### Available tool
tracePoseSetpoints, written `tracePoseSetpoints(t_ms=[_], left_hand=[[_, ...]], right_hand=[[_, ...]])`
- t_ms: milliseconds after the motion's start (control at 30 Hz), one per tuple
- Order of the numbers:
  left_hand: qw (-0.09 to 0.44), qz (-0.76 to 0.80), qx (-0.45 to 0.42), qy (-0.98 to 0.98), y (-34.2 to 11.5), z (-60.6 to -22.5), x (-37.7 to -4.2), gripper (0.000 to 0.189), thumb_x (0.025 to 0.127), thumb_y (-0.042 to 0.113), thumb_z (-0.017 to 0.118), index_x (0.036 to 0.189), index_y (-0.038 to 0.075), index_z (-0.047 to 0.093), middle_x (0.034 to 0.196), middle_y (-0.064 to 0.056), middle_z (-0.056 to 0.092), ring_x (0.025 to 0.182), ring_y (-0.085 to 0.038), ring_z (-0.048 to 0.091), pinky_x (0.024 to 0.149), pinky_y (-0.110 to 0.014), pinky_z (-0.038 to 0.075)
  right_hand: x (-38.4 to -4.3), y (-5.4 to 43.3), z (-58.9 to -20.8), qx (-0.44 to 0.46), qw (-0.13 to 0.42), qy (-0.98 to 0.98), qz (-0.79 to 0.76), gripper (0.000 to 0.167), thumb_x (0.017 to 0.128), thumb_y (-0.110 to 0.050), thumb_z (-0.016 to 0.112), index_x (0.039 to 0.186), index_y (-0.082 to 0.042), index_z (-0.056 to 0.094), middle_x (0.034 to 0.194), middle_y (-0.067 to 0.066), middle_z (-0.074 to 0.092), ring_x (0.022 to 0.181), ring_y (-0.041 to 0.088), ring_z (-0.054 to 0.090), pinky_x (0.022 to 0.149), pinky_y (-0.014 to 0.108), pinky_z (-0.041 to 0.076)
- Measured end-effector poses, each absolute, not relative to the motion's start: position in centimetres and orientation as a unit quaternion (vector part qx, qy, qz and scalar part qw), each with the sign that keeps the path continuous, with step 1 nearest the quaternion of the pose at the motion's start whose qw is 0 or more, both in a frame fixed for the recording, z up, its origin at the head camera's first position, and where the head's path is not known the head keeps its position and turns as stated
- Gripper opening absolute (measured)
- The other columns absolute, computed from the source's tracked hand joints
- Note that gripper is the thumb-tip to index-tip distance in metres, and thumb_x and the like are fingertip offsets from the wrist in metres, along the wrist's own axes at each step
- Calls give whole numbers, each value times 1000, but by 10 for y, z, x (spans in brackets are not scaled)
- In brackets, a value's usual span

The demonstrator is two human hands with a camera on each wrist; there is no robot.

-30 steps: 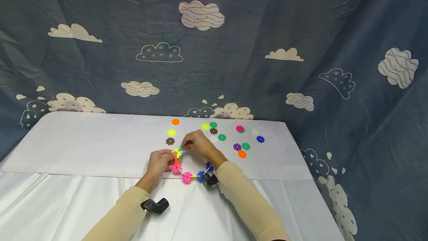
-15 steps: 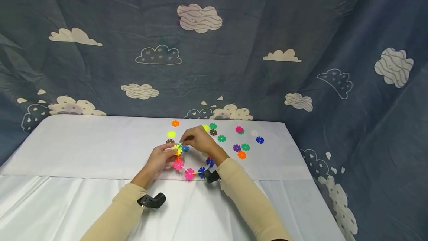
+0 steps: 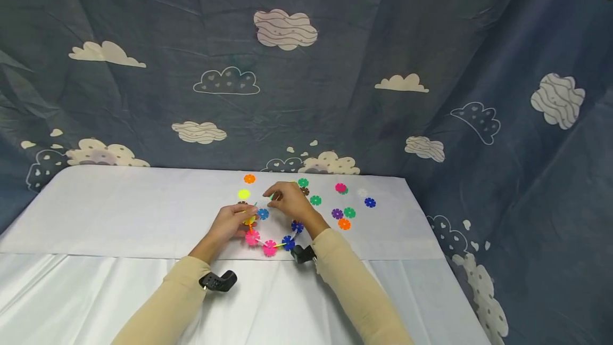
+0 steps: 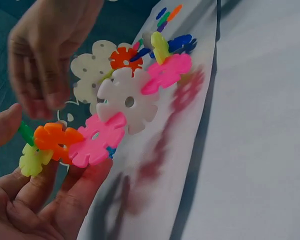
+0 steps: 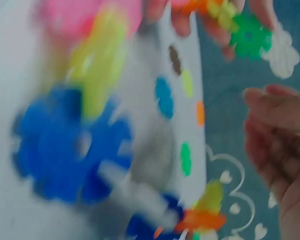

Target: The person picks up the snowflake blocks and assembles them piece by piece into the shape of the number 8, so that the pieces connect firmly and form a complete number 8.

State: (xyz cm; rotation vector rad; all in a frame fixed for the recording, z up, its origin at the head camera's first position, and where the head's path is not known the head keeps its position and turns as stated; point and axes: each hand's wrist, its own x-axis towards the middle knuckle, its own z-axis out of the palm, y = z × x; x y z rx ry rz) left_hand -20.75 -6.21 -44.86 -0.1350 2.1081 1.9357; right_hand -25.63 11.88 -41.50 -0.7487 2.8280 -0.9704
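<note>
My left hand (image 3: 232,222) holds one end of a chain of slotted flower-shaped plastic discs, thumb above and fingers below. At that end a green disc (image 5: 250,37) joins a yellow disc (image 4: 34,160). An orange disc (image 4: 57,141), a pink disc (image 4: 97,140) and a white disc (image 4: 140,95) follow. Farther along, the chain curves through another pink disc (image 3: 270,248) and a blue disc (image 3: 288,243) toward my right forearm. My right hand (image 3: 291,201) hovers just right of the green disc, apart from it, fingers loosely bent around nothing.
Loose discs lie on the white-covered table (image 3: 119,212): a light blue disc (image 3: 263,214) between the hands, an orange disc (image 3: 249,179) at the back, and several more to the right, including a purple disc (image 3: 337,214). A dark cloud-print curtain (image 3: 335,95) hangs behind.
My right hand was at the chain's end by the yellow disc; it has let go and drawn slightly right. The green disc stays on the chain, which my left hand still holds.
</note>
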Motion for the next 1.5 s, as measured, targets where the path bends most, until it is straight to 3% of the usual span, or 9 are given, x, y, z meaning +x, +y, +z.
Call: tracePoseSetpoints(t_ms=[233, 400, 600, 767, 900, 1000, 1133, 1233, 1500], left_hand=[[145, 690, -47, 708, -67, -452, -209, 43, 97, 25, 60, 127, -6, 56, 104, -9, 71, 86, -14, 67, 73, -29, 56], [148, 707, -59, 689, -65, -454, -208, 44, 98, 25, 59, 129, -6, 54, 104, -9, 69, 83, -13, 67, 79, -30, 56], [141, 719, -59, 678, -64, -457, -208, 46, 99, 26, 57, 131, -6, 52, 105, -10, 67, 81, -11, 66, 79, -28, 56], [137, 728, -52, 669, -63, -462, -210, 45, 99, 26, 55, 131, -6, 52, 102, -7, 67, 80, -10, 65, 77, -25, 56], [135, 734, -48, 664, -62, -463, -211, 45, 99, 26, 55, 132, -5, 52, 98, -4, 67, 79, -9, 64, 75, -23, 55], [133, 737, -45, 662, -62, -464, -213, 44, 99, 25, 55, 132, -5, 52, 97, -4, 67, 80, -10, 65, 75, -23, 56], [132, 737, -45, 661, -62, -463, -213, 44, 99, 24, 54, 132, -5, 51, 98, -4, 68, 81, -10, 65, 76, -24, 56], [130, 740, -43, 658, -63, -462, -213, 44, 99, 24, 55, 132, -6, 51, 98, -5, 68, 81, -10, 65, 77, -24, 56], [120, 756, -50, 642, -62, -462, -212, 39, 99, 15, 54, 128, -10, 52, 95, -6, 69, 80, -9, 65, 77, -23, 56]], right_hand=[[-265, 122, -430, -188, 95, 956, -202, 30, 79, -16, 81, 106, -9, 73, 105, 3, 69, 101, 19, 61, 93, 33, 48], [-268, 121, -438, -172, 113, 967, -149, 30, 77, -22, 83, 103, -13, 73, 101, -1, 69, 101, 19, 60, 102, 40, 38], [-268, 122, -442, -176, 113, 964, -166, 21, 79, -17, 81, 93, -15, 66, 86, -4, 62, 86, 16, 55, 95, 41, 35], [-266, 124, -439, -194, 71, 938, -278, 14, 84, -7, 74, 93, -12, 64, 85, -1, 63, 78, 14, 55, 83, 31, 45], [-263, 123, -431, -175, 43, 870, -459, 14, 87, -3, 70, 101, -3, 68, 93, 9, 67, 73, 14, 62, 69, 27, 53], [-258, 119, -421, -176, 50, 807, -562, 22, 87, 1, 69, 108, 8, 66, 94, 20, 67, 66, 18, 65, 62, 31, 56], [-246, 114, -404, -179, 62, 770, -610, 26, 86, 7, 67, 108, 17, 61, 91, 29, 64, 61, 17, 64, 66, 45, 57], [-247, 112, -407, -167, 70, 768, -614, 23, 86, 7, 67, 106, 16, 62, 91, 31, 63, 61, 17, 63, 70, 51, 56], [-253, 105, -426, -157, 49, 793, -587, 23, 85, -2, 71, 105, 10, 69, 89, 22, 70, 68, 35, 64, 66, 38, 58]])
